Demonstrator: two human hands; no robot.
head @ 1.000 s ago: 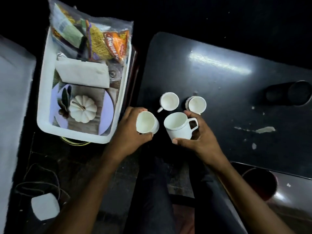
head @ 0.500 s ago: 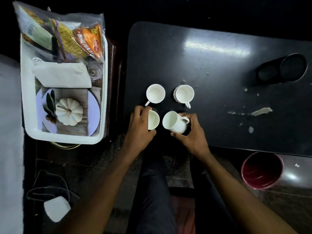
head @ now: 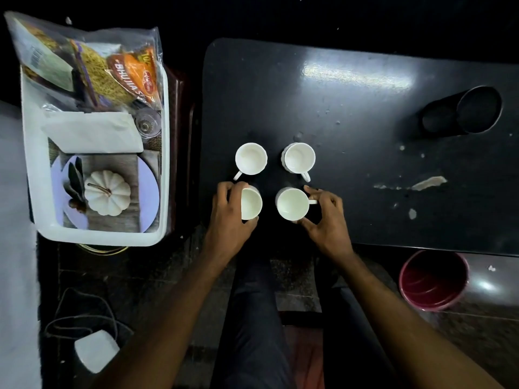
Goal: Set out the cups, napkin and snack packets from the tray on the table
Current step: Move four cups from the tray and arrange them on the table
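Cups done: 2 far cups (head: pixel 250 158) (head: pixel 298 158) set on counter (head: pixel 365 113), just beyond the grips, both free of any hold.
Left grip (head: pixel 230 217): wrapped round near-left cup (head: pixel 250 203), cup on or just above counter, can't tell which.
Right grip (head: pixel 327 220): fingers curled loosely round near-right cup (head: pixel 292 204), handle side.
Left to do: napkin (head: pixel 94 131) + snack packets (head: pixel 106 71), both in tray (head: pixel 36 192), well left of left grip.
Progress: roughly halfway, cups nearly finished.
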